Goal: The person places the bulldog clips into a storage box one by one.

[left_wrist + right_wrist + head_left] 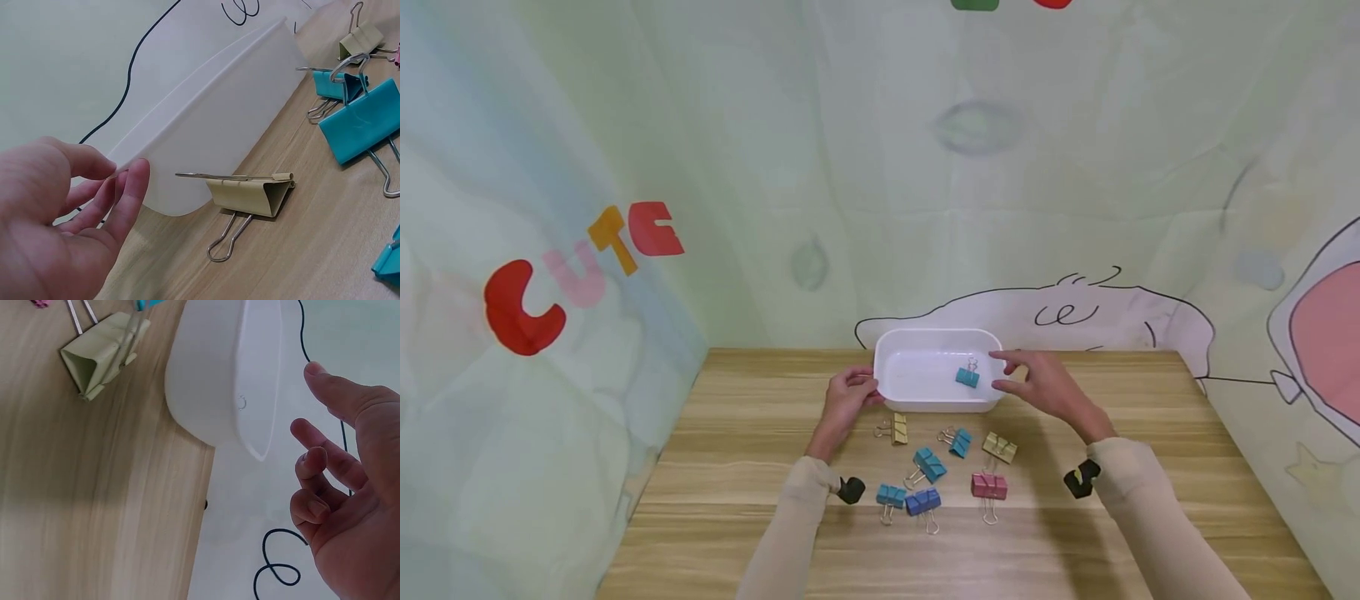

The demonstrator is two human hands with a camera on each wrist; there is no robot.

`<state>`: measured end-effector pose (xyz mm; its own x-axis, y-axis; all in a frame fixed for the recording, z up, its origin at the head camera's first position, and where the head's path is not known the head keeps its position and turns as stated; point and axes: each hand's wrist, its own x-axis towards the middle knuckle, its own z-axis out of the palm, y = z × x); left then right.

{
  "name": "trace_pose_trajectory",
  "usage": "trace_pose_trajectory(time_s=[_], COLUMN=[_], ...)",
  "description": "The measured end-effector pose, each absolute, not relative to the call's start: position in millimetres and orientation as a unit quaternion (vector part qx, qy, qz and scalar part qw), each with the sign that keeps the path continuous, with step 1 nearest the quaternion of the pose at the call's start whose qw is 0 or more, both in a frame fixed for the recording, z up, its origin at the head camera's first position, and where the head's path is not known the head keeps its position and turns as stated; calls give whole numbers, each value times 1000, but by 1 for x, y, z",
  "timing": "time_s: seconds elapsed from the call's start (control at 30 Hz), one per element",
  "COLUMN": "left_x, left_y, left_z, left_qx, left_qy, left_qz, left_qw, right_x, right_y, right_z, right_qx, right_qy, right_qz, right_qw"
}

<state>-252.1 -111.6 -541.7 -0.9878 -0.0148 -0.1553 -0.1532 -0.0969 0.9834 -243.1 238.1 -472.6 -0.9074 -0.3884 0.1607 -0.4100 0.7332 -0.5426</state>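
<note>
A white plastic tray [938,406] stands at the table's far edge, with one teal binder clip [967,377] inside it. My left hand [846,400] pinches the tray's left end, thumb and fingertips at the rim [128,159]. Past the tray's right end, my right hand [1048,385] is held with thumb and fingers spread apart, and a gap shows between it and the tray in the right wrist view. Closest to the left hand lies a yellow binder clip [244,197]. Another yellow clip [103,353] rests before the tray's right end.
In front of the tray lie more binder clips: a teal clip [959,442], a second teal clip [929,465], a third teal clip [891,496], a blue clip [922,501] and a red clip [989,486]. A printed cloth backdrop [760,250] rises behind the wooden table [715,500].
</note>
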Motion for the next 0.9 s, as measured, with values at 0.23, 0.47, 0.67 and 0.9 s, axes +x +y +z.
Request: trace_pose_trajectory(time_s=[0.23, 0.47, 0.67, 0.9], left_x=[-252, -252, -253, -254], left_y=[-112, -111, -110, -111], left_z=[-542, -543, -543, -544], left_qx=[-64, -63, -64, -68], left_qy=[670, 663, 662, 668], left_qz=[737, 744, 745, 739], left_qw=[53, 46, 50, 53], right_x=[-231, -211, -195, -175], right_y=[248, 257, 264, 267], right_z=[-487, -498, -514, -534], right_qx=[204, 173, 164, 172], right_qy=[-928, -932, -929, -923], right_qz=[312, 318, 332, 344], right_qw=[21, 1, -11, -24])
